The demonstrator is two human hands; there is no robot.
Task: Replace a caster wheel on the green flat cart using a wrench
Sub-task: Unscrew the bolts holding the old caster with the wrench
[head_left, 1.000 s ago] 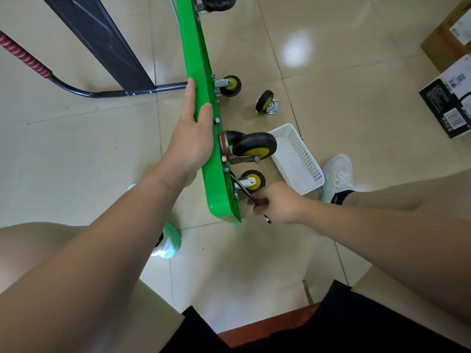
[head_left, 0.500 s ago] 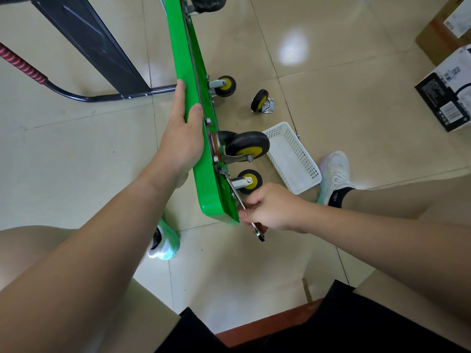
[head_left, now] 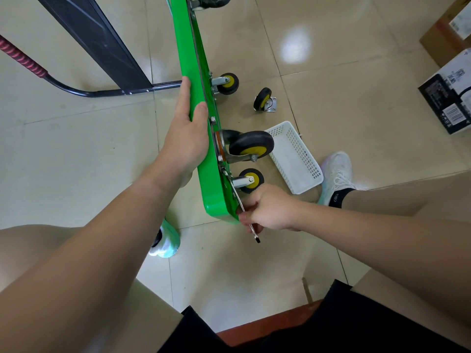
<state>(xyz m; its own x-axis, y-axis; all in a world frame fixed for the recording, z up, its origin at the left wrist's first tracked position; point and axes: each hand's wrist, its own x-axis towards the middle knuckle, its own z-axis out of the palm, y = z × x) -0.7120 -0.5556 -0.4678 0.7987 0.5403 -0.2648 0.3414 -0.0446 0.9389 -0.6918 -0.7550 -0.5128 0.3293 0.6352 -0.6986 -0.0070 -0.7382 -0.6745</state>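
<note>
The green cart (head_left: 216,200) stands on its side. The left hand (head_left: 187,133) grips its top edge, thumb against fingers; the right hand (head_left: 270,207) pinches the wrench (head_left: 237,197) at the near-corner caster wheel (head_left: 251,180); looks like screwing it on or off; next, swing the handle round.

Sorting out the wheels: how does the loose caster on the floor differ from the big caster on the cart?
The loose caster sits detached on the floor; the big caster is mounted on the green cart's underside. The loose caster looks smaller than the big caster. Both have black tyres, yellow hubs and metal brackets.
</note>
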